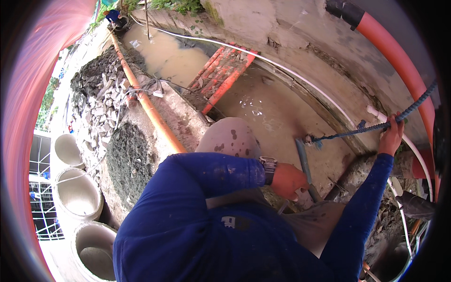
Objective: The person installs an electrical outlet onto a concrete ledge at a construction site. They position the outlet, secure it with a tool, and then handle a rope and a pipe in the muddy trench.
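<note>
My right hand (pixel 392 136) is closed round a twisted blue rope (pixel 418 105) at the right. The rope runs up past the hand and down left to a knotted end (pixel 310 139) beside the top of a grey-blue pipe (pixel 303 157). That pipe slants out of muddy water (pixel 282 122). My left hand (pixel 290 181), with a wristwatch (pixel 268 169) above it, hangs by the pipe over my bent leg. Its fingers are curled in; a small pale bit shows at the fingertips, but what they hold is unclear.
A dirty orange slatted frame (pixel 223 75) bridges the trench. An orange pipe (pixel 145 103) lies along the left bank by broken stones (pixel 101 101). Concrete rings (pixel 80 192) stand farther left. A thick orange-red pipe (pixel 399 56) and white pipe (pixel 282 61) follow the wall. Another person (pixel 112 17) crouches far off.
</note>
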The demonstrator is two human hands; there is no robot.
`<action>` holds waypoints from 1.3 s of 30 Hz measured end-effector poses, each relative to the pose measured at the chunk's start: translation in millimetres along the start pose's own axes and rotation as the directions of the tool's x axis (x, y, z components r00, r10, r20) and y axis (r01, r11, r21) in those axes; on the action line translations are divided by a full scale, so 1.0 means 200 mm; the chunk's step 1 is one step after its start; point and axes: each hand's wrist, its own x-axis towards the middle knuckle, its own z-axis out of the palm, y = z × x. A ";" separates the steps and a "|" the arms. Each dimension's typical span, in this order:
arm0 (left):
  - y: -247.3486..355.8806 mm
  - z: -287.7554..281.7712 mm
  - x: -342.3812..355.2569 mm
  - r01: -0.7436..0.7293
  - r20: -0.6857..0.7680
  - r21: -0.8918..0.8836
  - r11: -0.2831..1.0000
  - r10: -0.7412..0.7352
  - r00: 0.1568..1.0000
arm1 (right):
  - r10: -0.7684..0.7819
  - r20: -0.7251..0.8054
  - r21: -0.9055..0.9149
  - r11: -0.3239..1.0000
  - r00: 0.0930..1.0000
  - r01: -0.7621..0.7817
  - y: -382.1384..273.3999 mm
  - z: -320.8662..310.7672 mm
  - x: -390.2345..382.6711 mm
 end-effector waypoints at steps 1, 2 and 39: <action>0.00 0.00 0.00 0.000 0.006 -0.007 1.000 0.000 1.000 | -0.137 0.026 -0.168 0.976 0.990 0.139 0.01 -0.01 -0.01; 0.00 0.00 0.01 -0.013 -0.002 -0.011 1.000 0.013 1.000 | -0.211 0.049 -0.264 0.940 0.976 0.217 0.02 -0.02 -0.02; 0.05 -0.01 -0.01 -0.028 -0.033 0.029 0.999 0.029 0.999 | 0.336 -0.069 0.599 0.767 0.939 -0.230 -0.32 0.10 -0.02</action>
